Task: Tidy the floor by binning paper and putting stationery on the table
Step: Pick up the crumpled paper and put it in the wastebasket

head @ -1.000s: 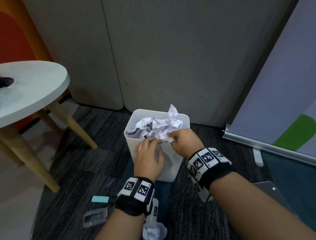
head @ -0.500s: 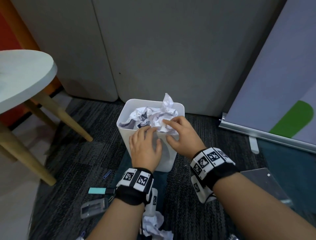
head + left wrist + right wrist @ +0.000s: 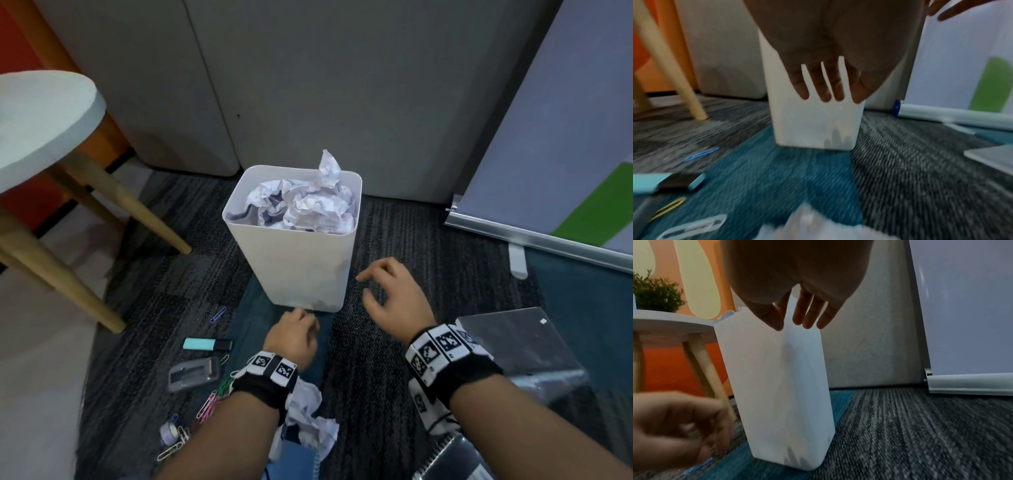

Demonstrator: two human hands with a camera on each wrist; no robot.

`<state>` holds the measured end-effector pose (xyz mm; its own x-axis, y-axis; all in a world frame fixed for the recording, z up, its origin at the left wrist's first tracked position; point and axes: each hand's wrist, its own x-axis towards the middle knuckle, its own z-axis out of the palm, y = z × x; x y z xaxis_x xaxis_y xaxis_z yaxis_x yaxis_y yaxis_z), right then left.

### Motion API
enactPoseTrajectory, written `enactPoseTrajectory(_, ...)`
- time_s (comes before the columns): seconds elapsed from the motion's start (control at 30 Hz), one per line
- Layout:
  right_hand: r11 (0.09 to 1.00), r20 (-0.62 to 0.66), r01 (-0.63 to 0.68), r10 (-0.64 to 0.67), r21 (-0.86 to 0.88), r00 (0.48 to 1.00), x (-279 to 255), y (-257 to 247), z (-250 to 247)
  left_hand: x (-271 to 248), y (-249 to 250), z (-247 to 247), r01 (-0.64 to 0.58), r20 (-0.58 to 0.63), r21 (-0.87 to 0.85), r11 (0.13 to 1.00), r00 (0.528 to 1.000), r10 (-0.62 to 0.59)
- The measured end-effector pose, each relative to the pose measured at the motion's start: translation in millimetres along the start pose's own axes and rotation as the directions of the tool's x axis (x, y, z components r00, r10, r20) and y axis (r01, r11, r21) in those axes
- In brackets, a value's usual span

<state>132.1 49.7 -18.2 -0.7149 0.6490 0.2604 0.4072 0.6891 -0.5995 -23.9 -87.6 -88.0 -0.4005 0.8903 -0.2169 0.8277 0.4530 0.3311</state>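
Observation:
A white bin [image 3: 301,270] stands on the carpet, heaped with crumpled paper [image 3: 301,202]. Both my hands hover empty in front of its base. My left hand [image 3: 294,337] has loosely bent fingers [image 3: 825,87]; my right hand [image 3: 387,291] has relaxed, spread fingers [image 3: 807,316]. One more crumpled paper ball [image 3: 310,421] lies under my left wrist. On the floor to the left lie a teal highlighter [image 3: 205,344], a clear stapler box [image 3: 193,373], a blue paper clip [image 3: 218,314] and several coloured clips [image 3: 209,406]. The round table [image 3: 41,116] stands at the left.
A wooden table leg [image 3: 144,212] slants down left of the bin. A roll-up banner base [image 3: 534,236] lies at the right. A clear folder [image 3: 520,346] and a spiral notebook [image 3: 452,459] lie beside my right arm. Grey cabinet panels [image 3: 308,85] back the bin.
Both hands have drawn back from the paper at the bin's top and come down in front of its base, holding nothing. The view has pulled back, showing more floor clutter.

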Motion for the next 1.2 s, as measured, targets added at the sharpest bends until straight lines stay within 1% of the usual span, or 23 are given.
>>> enactPoseTrajectory(0.03,1.000,0.032,-0.015,0.015,-0.004,0.999,-3,3,3,-2,-6,10,0.063,0.086,0.026,0.998,0.994,-0.065)
enactPoseTrajectory(0.07,0.999,0.062,-0.030,0.031,-0.013,0.998,-5,6,6,-4,-11,18,0.128,0.171,0.060,0.990,0.976,-0.137)
enactPoseTrajectory(0.13,0.998,0.124,-0.056,0.059,-0.027,0.991,-11,11,12,-9,-19,32,0.243,0.322,0.118,0.963,0.908,-0.269)
enactPoseTrajectory(0.17,0.998,0.150,-0.064,0.067,-0.029,0.986,-15,13,14,-11,-22,38,0.287,0.381,0.129,0.949,0.869,-0.314)
enactPoseTrajectory(0.3,0.995,0.222,-0.098,0.103,-0.036,0.970,-29,21,26,-22,-30,58,0.385,0.534,0.168,0.908,0.739,-0.412)
enactPoseTrajectory(0.33,0.993,0.239,-0.109,0.115,-0.037,0.964,-33,23,29,-25,-30,61,0.387,0.546,0.198,0.901,0.719,-0.429)
enactPoseTrajectory(0.37,0.992,0.255,-0.119,0.123,-0.032,0.959,-35,25,31,-28,-30,64,0.377,0.547,0.237,0.895,0.710,-0.444)
enactPoseTrajectory(0.47,0.986,0.324,-0.166,0.164,-0.022,0.932,-45,30,38,-28,-29,65,0.318,0.557,0.278,0.906,0.715,-0.422)
enactPoseTrajectory(0.53,0.979,0.391,-0.201,0.197,-0.032,0.899,-51,34,40,-21,-23,61,0.316,0.592,0.225,0.922,0.707,-0.387)
enactPoseTrajectory(0.57,0.975,0.424,-0.218,0.210,-0.032,0.881,-53,36,40,-16,-18,57,0.325,0.603,0.172,0.930,0.712,-0.360)
enactPoseTrajectory(0.63,0.967,0.492,-0.256,0.233,-0.023,0.839,-56,40,39,-6,-4,48,0.355,0.581,0.001,0.935,0.761,-0.290)
enactPoseTrajectory(0.7,0.954,0.550,-0.301,0.258,-0.012,0.794,-58,43,36,6,14,40,0.391,0.515,-0.225,0.893,0.825,-0.231)
enactPoseTrajectory(0.73,0.943,0.563,-0.332,0.275,-0.001,0.780,-59,45,34,11,25,34,0.382,0.473,-0.337,0.861,0.859,-0.196)
enactPoseTrajectory(0.77,0.929,0.559,-0.370,0.293,0.027,0.776,-59,46,31,16,35,29,0.360,0.433,-0.431,0.827,0.887,-0.160)
enactPoseTrajectory(0.83,0.885,0.512,-0.443,0.317,0.144,0.799,-58,50,25,23,50,24,0.300,0.361,-0.594,0.746,0.929,-0.086)
enactPoseTrajectory(0.9,0.830,0.455,-0.491,0.341,0.266,0.823,-57,54,18,28,59,19,0.254,0.309,-0.721,0.645,0.951,-0.029)
enactPoseTrajectory(0.93,0.805,0.443,-0.506,0.348,0.310,0.826,-57,56,16,29,61,18,0.225,0.285,-0.765,0.603,0.959,0.003)
enactPoseTrajectory(1.07,0.696,0.429,-0.518,0.323,0.496,0.844,-52,56,7,26,69,8,0.163,0.250,-0.826,0.539,0.964,0.090)
enactPoseTrajectory(1.13,0.676,0.394,-0.503,0.326,0.539,0.860,-43,51,-1,23,74,2,0.151,0.227,-0.868,0.474,0.968,0.108)
enactPoseTrajectory(1.2,0.654,0.354,-0.506,0.363,0.562,0.862,-32,44,-11,20,77,-4,0.128,0.192,-0.905,0.405,0.974,0.119)
